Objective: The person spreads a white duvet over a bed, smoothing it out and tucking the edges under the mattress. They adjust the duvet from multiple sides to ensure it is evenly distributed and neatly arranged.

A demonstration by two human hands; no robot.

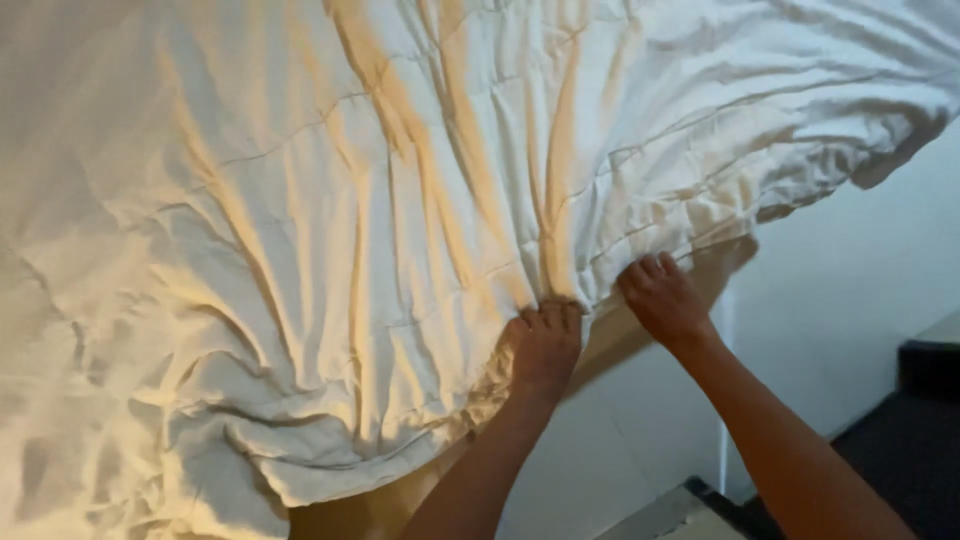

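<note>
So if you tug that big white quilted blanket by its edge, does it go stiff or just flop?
Probably floppy: the quilt creases into long folds fanning from where the left hand and right hand grip its edge. It looks puffy, so likely light for its size, and it should drag rather than slide.

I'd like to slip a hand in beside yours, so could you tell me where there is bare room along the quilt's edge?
Free: the pale surface right of the right hand, under the quilt edge, and the narrow gap between it and the left hand. Crowded: left of the left hand, all bunched quilt.
</note>
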